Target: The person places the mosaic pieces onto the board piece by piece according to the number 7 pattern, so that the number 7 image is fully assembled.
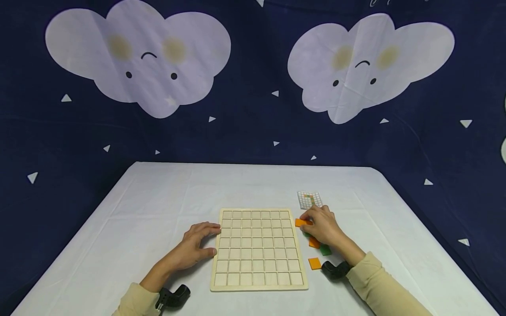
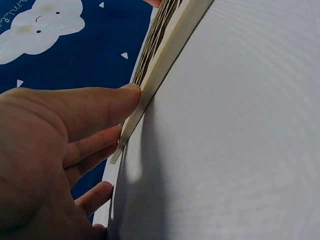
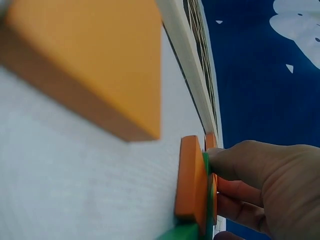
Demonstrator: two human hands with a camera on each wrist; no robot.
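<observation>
A square wooden grid board (image 1: pixel 259 288) lies on the table. My left hand (image 1: pixel 193 245) rests at its left edge, fingers spread, with the thumb tip (image 2: pixel 131 97) against the rim in the left wrist view. Beyond the board's right edge, my right hand (image 1: pixel 325 224) pinches an orange tile (image 1: pixel 298 222) between thumb and fingers, partly hiding it. Under and beside this hand lie another orange tile (image 1: pixel 314 242) and a green tile (image 1: pixel 325 250). In the right wrist view the thumb overlaps the clustered tiles, and a separate orange tile (image 3: pixel 95 60) looms close to the camera.
A small printed grid card (image 1: pixel 306 199) with a coloured pattern lies past the right hand. The lone orange tile (image 1: pixel 315 263) sits near the board's lower right. White cloth (image 1: pixel 158 188) covers the table, and a dark blue cloud-print backdrop (image 1: pixel 253 66) hangs behind it.
</observation>
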